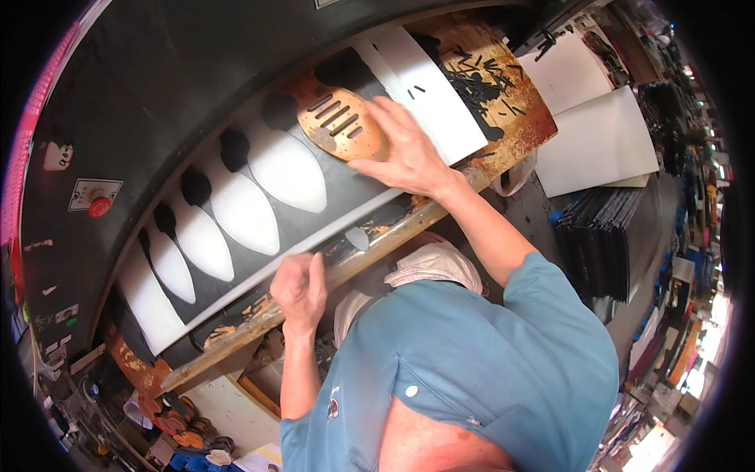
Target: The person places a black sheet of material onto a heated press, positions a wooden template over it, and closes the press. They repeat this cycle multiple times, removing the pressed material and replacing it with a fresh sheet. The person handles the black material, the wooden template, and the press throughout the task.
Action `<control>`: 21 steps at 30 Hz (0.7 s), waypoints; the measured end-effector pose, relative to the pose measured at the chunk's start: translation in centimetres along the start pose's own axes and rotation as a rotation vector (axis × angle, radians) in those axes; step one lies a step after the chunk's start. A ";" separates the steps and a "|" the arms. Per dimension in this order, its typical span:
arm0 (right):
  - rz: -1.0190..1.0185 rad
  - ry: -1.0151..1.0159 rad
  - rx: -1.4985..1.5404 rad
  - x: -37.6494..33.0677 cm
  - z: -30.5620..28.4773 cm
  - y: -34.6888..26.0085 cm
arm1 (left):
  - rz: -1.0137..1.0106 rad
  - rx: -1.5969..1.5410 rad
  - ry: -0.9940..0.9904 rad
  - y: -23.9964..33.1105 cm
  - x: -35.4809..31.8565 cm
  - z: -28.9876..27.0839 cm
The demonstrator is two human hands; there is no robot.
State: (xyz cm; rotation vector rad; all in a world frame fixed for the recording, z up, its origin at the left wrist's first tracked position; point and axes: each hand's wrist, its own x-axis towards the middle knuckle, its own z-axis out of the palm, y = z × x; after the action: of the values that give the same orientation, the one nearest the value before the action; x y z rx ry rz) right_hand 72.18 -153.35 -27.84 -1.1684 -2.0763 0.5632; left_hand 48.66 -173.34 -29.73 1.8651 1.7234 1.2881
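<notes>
My right hand grips the near right edge of an orange-brown oval plate with long slots and small holes, thumb and fingers spread around its rim. The plate rests on a dark sheet under the machine. Along this sheet runs a row of white pointed leaf shapes, each with a dark rounded patch at its far end. My left hand is curled into a loose fist, thumb up and slightly blurred, above the table's front edge. I see nothing in it.
The black machine body arches over the far side, with a red button on its left. Loose black strips lie on the worn board at right. Beyond are large white sheets and a black stack.
</notes>
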 end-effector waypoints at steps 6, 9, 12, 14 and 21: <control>-0.100 -0.175 -0.229 3.4 4.2 -1.2 | 0.023 0.099 -0.008 -4.4 14.7 3.9; -0.059 -0.203 -0.153 4.6 3.3 -0.9 | 0.072 0.357 -0.091 -6.4 18.6 6.8; 0.058 -0.290 0.004 5.5 1.3 -0.3 | 0.073 0.386 -0.131 -7.3 18.7 7.6; 0.253 -0.295 0.454 6.1 -0.6 0.7 | 0.109 0.375 -0.089 -7.4 18.1 7.5; 0.436 -0.010 1.133 3.9 -4.2 2.6 | 0.092 0.403 -0.091 -7.1 18.4 7.1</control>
State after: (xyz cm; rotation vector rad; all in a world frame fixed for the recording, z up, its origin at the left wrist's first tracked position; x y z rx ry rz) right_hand 75.35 -148.49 -25.36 -0.8579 -1.1013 1.6520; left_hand 47.35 -152.50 -31.39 2.2038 1.9808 0.9154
